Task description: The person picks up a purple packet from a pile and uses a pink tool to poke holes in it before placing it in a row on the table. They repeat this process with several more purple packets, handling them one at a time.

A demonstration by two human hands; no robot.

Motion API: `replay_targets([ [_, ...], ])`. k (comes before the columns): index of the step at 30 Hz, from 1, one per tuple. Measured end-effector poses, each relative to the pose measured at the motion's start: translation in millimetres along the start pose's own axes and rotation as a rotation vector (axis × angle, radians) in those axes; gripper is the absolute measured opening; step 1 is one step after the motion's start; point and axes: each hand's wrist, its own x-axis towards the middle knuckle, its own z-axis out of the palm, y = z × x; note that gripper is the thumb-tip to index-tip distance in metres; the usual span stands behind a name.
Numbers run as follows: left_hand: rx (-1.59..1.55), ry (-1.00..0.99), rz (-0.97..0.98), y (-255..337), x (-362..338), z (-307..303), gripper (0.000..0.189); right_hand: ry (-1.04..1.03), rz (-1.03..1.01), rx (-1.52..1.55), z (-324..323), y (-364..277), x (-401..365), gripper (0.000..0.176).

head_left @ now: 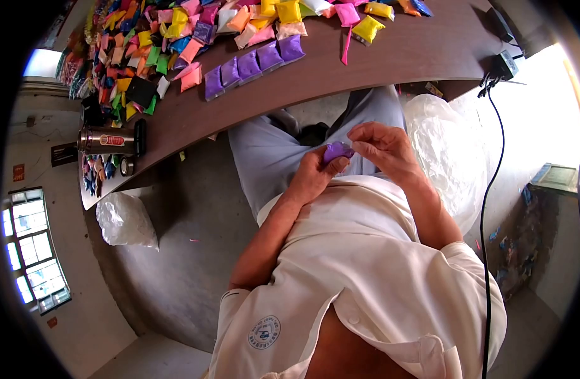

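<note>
Over my lap, my left hand (pixel 316 172) is closed around a small purple packet (pixel 336 152) with a clear edge, its thumb lying along the near side. My right hand (pixel 386 150) is at the packet's right end, fingers curled and thumb against the clear edge. What lies under those fingertips is partly hidden. On the table (pixel 365 66) ahead, a row of several similar purple packets (pixel 249 66) lies side by side near the front edge.
A heap of colourful packets (pixel 176 28) covers the table's far left. A steel flask (pixel 110 139) stands at its left end. Plastic bags are on the floor, one white bag (pixel 127 220) left and a large clear bag (pixel 444 151) right. A black cable (pixel 492 183) hangs at right.
</note>
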Motion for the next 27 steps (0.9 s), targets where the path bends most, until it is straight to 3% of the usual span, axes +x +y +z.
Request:
replay_targets([
  [6,-0.08,-0.012,-0.033,-2,-1,0,0.035,0.016,-0.045,0.009,-5,-10,-3,0.018],
  [14,-0.07,-0.04,-0.021,0,-1,-2,0.035,0.009,-0.2,-0.348,4,-17,-2,0.015],
  [27,0.046,-0.037,-0.01,5,0,0,0.033,-0.011,-0.189,-0.433,8,-24,1,0.016],
])
